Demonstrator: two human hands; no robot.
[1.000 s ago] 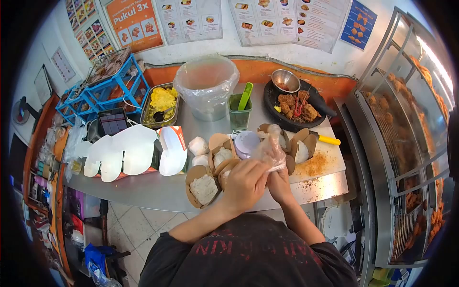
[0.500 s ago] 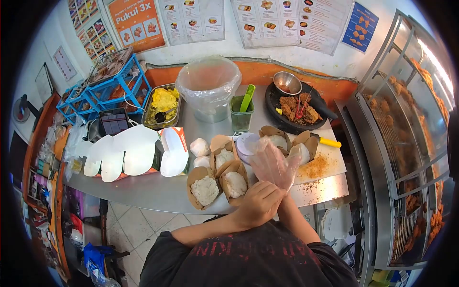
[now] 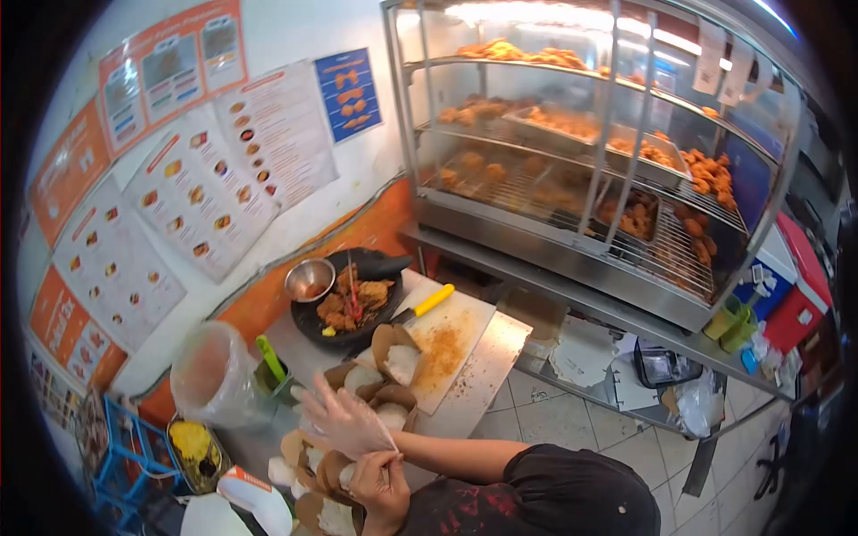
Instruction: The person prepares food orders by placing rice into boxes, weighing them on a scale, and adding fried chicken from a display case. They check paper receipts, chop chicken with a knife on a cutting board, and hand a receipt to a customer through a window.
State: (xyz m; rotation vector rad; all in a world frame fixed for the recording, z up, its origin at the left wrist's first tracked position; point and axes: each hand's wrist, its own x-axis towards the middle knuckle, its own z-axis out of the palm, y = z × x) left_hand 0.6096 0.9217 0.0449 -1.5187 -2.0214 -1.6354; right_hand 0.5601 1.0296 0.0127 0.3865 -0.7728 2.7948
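A clear plastic glove covers my right hand [image 3: 344, 422], whose fingers are spread above the rice boxes and hold nothing. At its wrist, my left hand [image 3: 380, 482] pinches the cuff of the glove. Brown paper boxes of white rice stand around and under my hands, one [image 3: 399, 359] at the board's edge and another [image 3: 335, 516] near my left hand. Beyond them is a black stone mortar [image 3: 357, 330] with fried chicken [image 3: 338, 311] and a metal bowl [image 3: 310, 280].
A yellow-handled knife [image 3: 433, 301] lies on the crumb-covered white board [image 3: 465, 335]. Left stand a plastic-lined bucket [image 3: 214, 375], a green container [image 3: 273, 380] and a tray of yellow food [image 3: 195, 447]. A glass cabinet [image 3: 554, 214] of fried chicken stands at the back right.
The view has swung to the right, bringing more of the cabinet in. The gloved fingers have spread wider, while my left hand still grips the cuff.
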